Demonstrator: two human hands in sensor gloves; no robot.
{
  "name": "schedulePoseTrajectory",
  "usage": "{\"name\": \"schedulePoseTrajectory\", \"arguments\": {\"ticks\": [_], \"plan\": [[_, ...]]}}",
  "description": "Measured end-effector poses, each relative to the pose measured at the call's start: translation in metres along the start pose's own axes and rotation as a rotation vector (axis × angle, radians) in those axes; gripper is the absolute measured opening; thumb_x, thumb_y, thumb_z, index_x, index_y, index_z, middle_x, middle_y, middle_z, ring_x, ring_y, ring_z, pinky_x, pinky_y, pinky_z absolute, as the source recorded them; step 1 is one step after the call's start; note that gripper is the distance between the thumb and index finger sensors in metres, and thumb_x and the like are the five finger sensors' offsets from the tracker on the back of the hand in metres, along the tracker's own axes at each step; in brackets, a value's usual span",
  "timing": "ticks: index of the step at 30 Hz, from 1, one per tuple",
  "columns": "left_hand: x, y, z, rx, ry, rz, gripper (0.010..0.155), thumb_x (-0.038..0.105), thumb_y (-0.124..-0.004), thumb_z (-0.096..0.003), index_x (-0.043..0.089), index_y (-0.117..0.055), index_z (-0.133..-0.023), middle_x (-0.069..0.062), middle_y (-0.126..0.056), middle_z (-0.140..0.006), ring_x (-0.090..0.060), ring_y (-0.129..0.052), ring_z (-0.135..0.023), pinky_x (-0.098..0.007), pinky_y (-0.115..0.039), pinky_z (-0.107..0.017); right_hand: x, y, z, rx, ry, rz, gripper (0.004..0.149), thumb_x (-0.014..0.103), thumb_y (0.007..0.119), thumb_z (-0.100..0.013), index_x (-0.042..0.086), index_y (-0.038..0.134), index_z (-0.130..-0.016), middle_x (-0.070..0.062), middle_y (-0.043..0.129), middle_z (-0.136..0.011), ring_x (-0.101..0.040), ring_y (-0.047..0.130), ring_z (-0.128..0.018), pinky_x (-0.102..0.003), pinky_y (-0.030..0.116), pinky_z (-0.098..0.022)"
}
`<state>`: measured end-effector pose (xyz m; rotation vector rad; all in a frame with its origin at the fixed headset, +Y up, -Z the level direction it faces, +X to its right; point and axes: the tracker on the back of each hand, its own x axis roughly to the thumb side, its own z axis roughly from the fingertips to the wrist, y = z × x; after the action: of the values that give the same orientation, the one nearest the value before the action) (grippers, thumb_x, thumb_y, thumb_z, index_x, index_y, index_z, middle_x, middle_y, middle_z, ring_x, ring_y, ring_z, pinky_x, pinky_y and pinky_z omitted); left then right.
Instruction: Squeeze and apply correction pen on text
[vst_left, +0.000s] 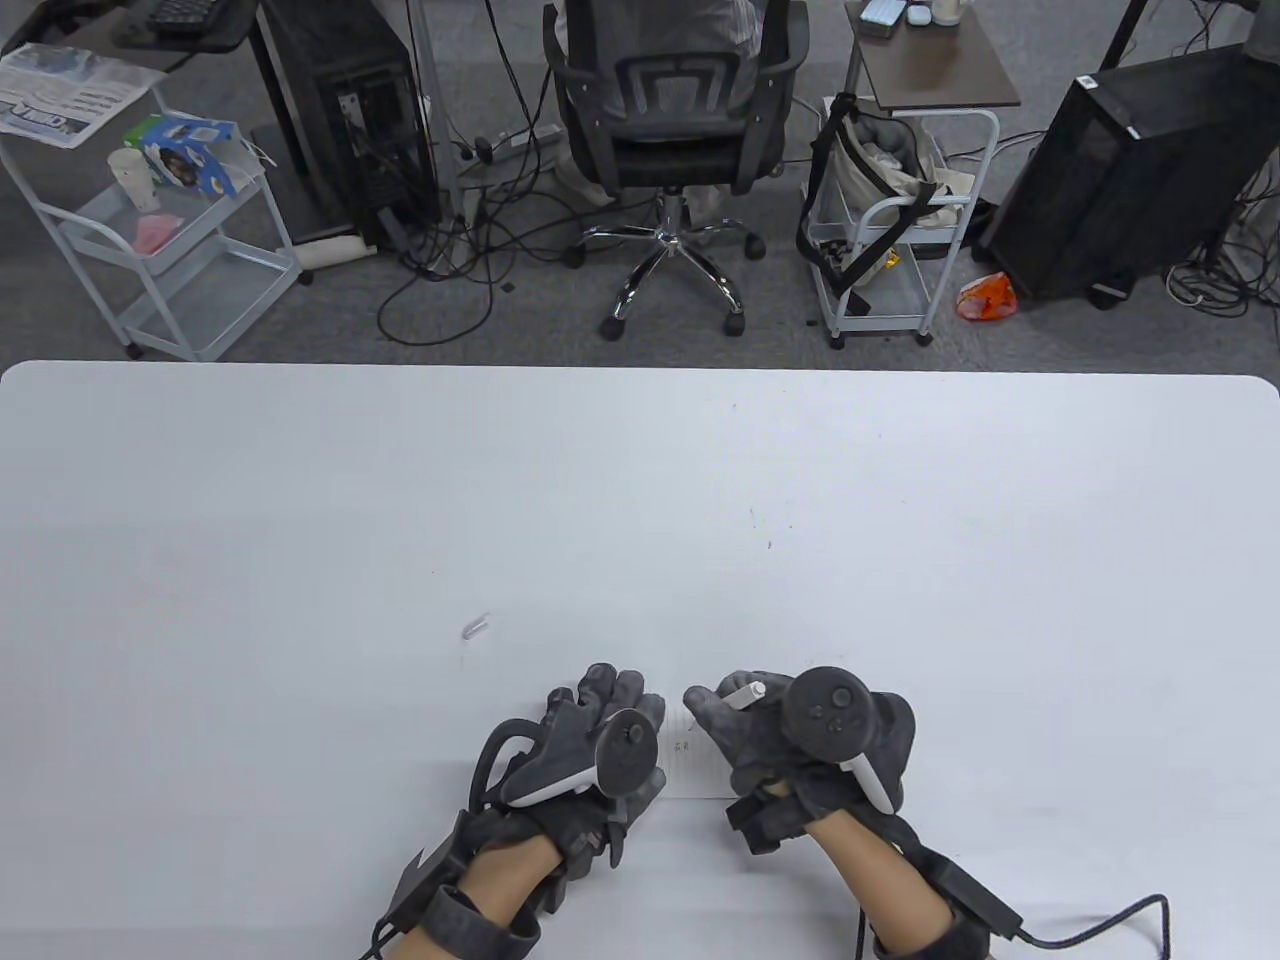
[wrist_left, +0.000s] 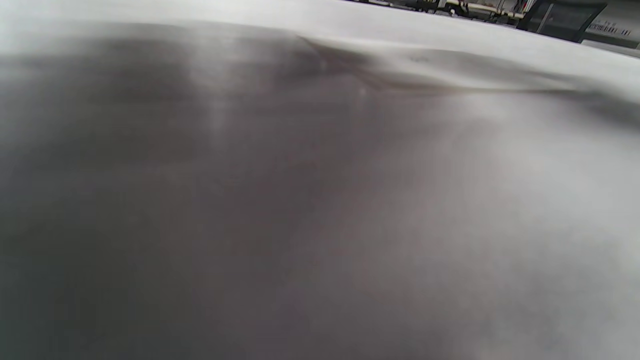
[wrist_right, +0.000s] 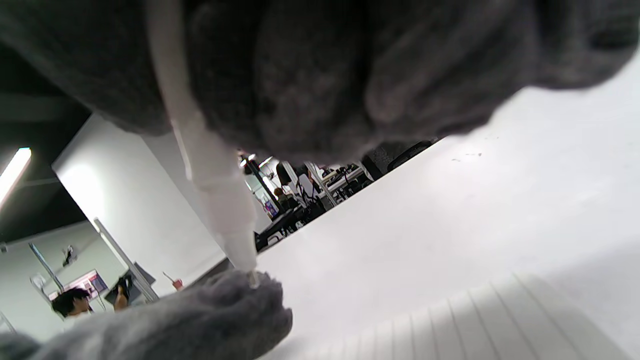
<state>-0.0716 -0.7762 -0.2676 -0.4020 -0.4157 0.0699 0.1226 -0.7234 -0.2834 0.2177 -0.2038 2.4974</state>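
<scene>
My right hand grips a white correction pen, whose upper end sticks out between the fingers. In the right wrist view the pen slants down from my gloved fingers. Its tip sits at a grey gloved fingertip; I cannot tell whose it is. A lined white paper lies between my hands, with small dark text on it. The paper also shows in the right wrist view. My left hand rests flat on the paper's left part with fingers spread. The left wrist view is a blur of pale surface.
A small clear cap lies on the white table, up and left of my left hand. Beyond the far edge stand an office chair, two wheeled carts and computer towers. A cable trails from my right wrist.
</scene>
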Motion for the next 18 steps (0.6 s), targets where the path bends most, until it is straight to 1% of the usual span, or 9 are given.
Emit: {"name": "schedulePoseTrajectory", "arguments": {"ticks": [4, 6, 8, 10, 12, 14, 18], "plan": [[0.002, -0.008, -0.008, -0.031, 0.008, -0.027, 0.074, 0.058, -0.052, -0.0448, 0.027, -0.028, -0.108, -0.002, -0.02, -0.12, -0.03, -0.018, -0.11, -0.056, -0.032, -0.078, 0.01, 0.019, 0.0, 0.038, -0.034, 0.15, 0.042, 0.059, 0.084, -0.039, 0.02, 0.096, -0.049, -0.001, 0.102, -0.031, -0.024, 0.097, -0.018, -0.045, 0.085, -0.034], [0.002, -0.012, -0.011, -0.049, 0.013, -0.047, 0.073, 0.058, -0.052, -0.0448, 0.028, -0.028, -0.108, -0.002, -0.021, -0.12, -0.029, -0.019, -0.111, -0.056, -0.032, -0.079, 0.012, 0.025, 0.0, 0.055, -0.041, 0.194, 0.042, 0.059, 0.084, -0.039, 0.02, 0.096, -0.049, -0.001, 0.102, -0.032, -0.024, 0.097, -0.019, -0.045, 0.085, -0.034], [0.003, -0.015, -0.012, -0.086, 0.017, -0.065, 0.073, 0.056, -0.051, -0.0452, 0.028, -0.023, -0.106, -0.002, -0.017, -0.119, -0.03, -0.023, -0.112, -0.053, -0.035, -0.079, 0.013, 0.031, 0.0, 0.079, -0.042, 0.213, 0.042, 0.058, 0.083, -0.04, 0.019, 0.095, -0.051, -0.002, 0.101, -0.033, -0.025, 0.097, -0.02, -0.045, 0.084, -0.035], [0.004, -0.017, -0.013, -0.09, 0.018, -0.087, 0.073, 0.054, -0.051, -0.0456, 0.027, -0.021, -0.106, -0.003, -0.014, -0.118, -0.031, -0.024, -0.112, -0.051, -0.035, -0.08, 0.014, 0.033, -0.001, 0.089, -0.044, 0.235, 0.042, 0.057, 0.082, -0.04, 0.019, 0.095, -0.052, -0.003, 0.101, -0.034, -0.025, 0.096, -0.021, -0.046, 0.084, -0.036], [0.004, -0.019, -0.013, -0.113, 0.011, -0.102, 0.072, 0.053, -0.048, -0.0463, 0.027, -0.017, -0.106, -0.003, -0.01, -0.118, -0.032, -0.02, -0.112, -0.051, -0.033, -0.08, 0.015, 0.033, -0.001, 0.088, -0.043, 0.236, 0.042, 0.057, 0.082, -0.04, 0.018, 0.095, -0.051, -0.002, 0.101, -0.034, -0.026, 0.096, -0.021, -0.046, 0.084, -0.036], [0.004, -0.02, -0.013, -0.125, 0.006, -0.1, 0.071, 0.053, -0.046, -0.0467, 0.027, -0.014, -0.105, -0.003, -0.007, -0.117, -0.032, -0.017, -0.111, -0.051, -0.031, -0.08, 0.015, 0.031, -0.004, 0.096, -0.036, 0.222, 0.041, 0.056, 0.083, -0.04, 0.018, 0.095, -0.051, -0.003, 0.101, -0.033, -0.026, 0.096, -0.021, -0.046, 0.084, -0.036], [0.004, -0.02, -0.013, -0.131, 0.004, -0.096, 0.071, 0.052, -0.046, -0.0471, 0.027, -0.014, -0.105, -0.003, -0.006, -0.117, -0.032, -0.015, -0.111, -0.051, -0.03, -0.08, 0.019, 0.024, -0.015, 0.11, 0.0, 0.177, 0.041, 0.055, 0.083, -0.04, 0.017, 0.095, -0.05, -0.003, 0.101, -0.032, -0.026, 0.096, -0.02, -0.046, 0.084, -0.036]]}}
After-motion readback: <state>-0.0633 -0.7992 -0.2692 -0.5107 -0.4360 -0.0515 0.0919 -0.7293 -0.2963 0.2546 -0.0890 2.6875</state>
